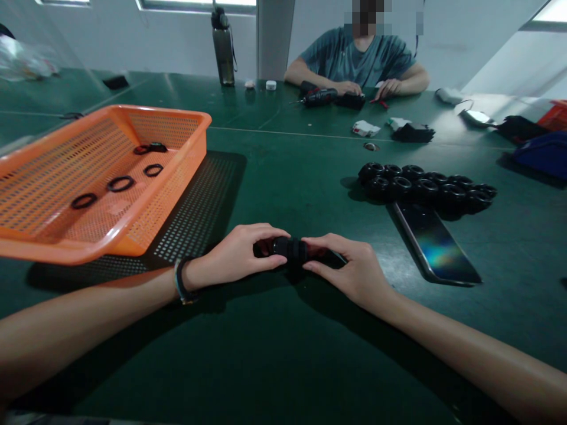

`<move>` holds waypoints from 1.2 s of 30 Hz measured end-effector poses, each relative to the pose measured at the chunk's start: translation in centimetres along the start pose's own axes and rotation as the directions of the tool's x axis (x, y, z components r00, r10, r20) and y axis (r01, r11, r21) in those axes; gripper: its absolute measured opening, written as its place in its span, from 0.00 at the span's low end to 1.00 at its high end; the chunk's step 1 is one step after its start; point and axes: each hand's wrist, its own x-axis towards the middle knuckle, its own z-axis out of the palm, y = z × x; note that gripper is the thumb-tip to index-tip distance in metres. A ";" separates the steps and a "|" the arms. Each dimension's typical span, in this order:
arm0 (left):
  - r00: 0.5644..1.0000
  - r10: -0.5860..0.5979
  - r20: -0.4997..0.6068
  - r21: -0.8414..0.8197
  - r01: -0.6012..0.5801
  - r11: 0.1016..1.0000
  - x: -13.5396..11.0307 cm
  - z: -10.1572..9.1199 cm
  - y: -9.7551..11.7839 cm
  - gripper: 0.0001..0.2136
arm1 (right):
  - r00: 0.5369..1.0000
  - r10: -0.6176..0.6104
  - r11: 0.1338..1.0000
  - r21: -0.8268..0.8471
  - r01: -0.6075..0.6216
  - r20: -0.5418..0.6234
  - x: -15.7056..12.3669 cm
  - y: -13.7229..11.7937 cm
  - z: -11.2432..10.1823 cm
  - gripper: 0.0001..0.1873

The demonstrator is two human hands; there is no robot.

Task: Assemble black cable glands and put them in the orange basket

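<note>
A small black cylindrical part [296, 250], ribbed around its side, is held between my two hands just above the green table. My left hand [239, 252] pinches its left end between thumb and fingers. On the other end, the thumb and fingers of my right hand [349, 262] are closed as well. Its exact kind is hard to make out, since fingertips cover both ends. To the right sits a cluster of glossy black round parts with holes [425, 188]. An orange plastic basket [146, 233] on the left contains several black rings [120, 183].
A smartphone [436, 242] lies against the black cluster. Across the green table [283, 366], a co-worker [354, 62] sits with hands near a power drill [319, 97]. A dark bottle [224, 53] stands at the back; a blue object [543, 154] is at far right.
</note>
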 end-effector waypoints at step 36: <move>1.000 -0.006 0.004 0.000 0.006 1.000 0.0 0.0 -0.1 0.13 | 1.000 0.008 1.000 -0.016 -0.008 -0.004 0.0 0.0 0.0 0.13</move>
